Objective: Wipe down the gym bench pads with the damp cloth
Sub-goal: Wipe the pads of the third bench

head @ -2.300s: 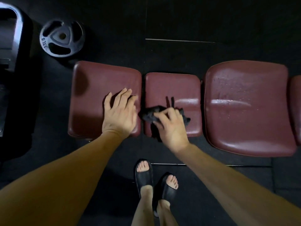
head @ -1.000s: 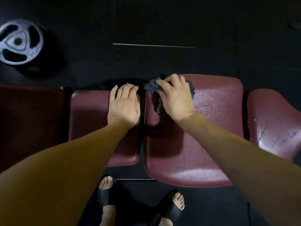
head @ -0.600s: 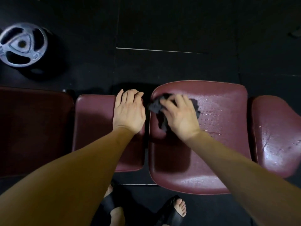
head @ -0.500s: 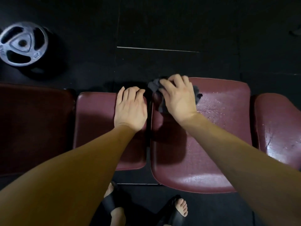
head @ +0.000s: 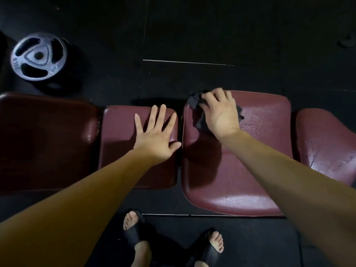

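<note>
Cloth [head: 198,110] was a dark, bunched-up rag sitting at the far left corner of the big maroon pad [head: 250,170], pinned under the right hand [head: 219,112]. That hand's fingers [head: 215,94] were curled down over the rag, gripping it against the vinyl, with bits of fabric poking out on both sides of the hand. Pad surface to the right of the hand looked wet and speckled with droplets. Left hand [head: 156,137] was flat on the smaller pad [head: 119,143] next door, its fingers spread out straight, holding nothing, thumb reaching toward the gap between the two pads. Another dark red pad [head: 44,141] sat further left, and a fourth one [head: 327,143] on the right edge looked shiny and damp. Grey weight plate [head: 38,56] lay on the black floor [head: 192,31] behind the pads on the left. Person's feet in black slides [head: 134,236] were on the near side.
</note>
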A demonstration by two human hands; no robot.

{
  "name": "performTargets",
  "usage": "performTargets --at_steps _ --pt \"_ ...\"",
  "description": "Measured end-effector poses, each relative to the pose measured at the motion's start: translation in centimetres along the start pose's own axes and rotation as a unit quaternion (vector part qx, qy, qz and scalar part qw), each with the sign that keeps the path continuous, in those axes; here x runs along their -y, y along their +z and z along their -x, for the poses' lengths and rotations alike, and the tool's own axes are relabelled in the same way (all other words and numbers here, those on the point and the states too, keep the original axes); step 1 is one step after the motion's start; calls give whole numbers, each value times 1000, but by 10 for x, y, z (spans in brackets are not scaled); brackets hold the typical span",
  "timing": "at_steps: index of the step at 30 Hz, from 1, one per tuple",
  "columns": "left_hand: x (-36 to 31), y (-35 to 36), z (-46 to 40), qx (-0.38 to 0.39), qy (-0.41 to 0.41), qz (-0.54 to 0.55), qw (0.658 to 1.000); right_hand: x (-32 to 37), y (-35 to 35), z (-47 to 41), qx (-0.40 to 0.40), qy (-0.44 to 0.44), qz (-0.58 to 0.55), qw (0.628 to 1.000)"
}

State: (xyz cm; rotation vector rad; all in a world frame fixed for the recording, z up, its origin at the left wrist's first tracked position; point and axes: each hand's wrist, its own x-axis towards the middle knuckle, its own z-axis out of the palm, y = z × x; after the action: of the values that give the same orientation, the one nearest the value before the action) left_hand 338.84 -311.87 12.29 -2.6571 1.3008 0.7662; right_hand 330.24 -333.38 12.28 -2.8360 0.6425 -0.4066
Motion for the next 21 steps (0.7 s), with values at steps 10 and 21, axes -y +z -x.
performTargets --at_steps 10,21 --pt "-3 -14 -10 157 -20 18 987 -1 -11 78 58 2 -40 997" --pt "-8 -16 -8 174 -32 8 984 15 -20 99 66 2 -59 996"
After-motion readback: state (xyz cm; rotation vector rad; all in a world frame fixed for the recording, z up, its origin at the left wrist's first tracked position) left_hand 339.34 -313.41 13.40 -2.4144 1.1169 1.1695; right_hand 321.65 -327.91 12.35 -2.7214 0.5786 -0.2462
